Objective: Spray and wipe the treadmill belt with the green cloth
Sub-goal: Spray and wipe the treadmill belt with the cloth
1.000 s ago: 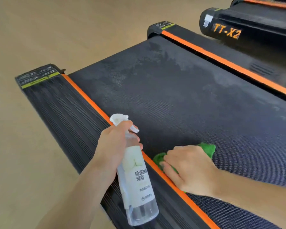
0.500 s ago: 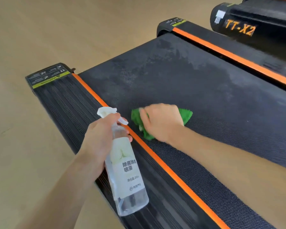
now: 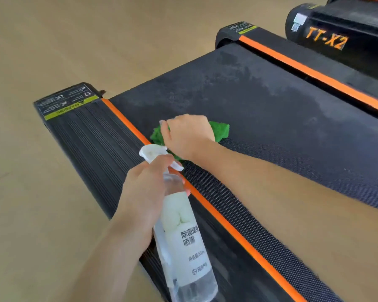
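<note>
The black treadmill belt (image 3: 260, 110) runs from lower right to upper left, with pale damp patches on its far part. My right hand (image 3: 188, 136) holds the bunched green cloth (image 3: 220, 129) down on the belt beside the left orange stripe (image 3: 216, 212). Most of the cloth is hidden under that hand. My left hand (image 3: 146, 190) grips the neck of a clear spray bottle (image 3: 188, 247) with a white trigger and label. The bottle hangs above the ribbed left side rail (image 3: 92, 138).
A wooden floor (image 3: 52, 40) lies to the left and beyond the treadmill's end. The right side rail (image 3: 310, 68) with its orange stripe borders the belt. A second black machine marked TT-X2 (image 3: 327, 40) stands at the top right.
My right hand has slid the green cloth along the belt's left edge, away from me toward the treadmill's far end. The bottle stays in my left hand.
</note>
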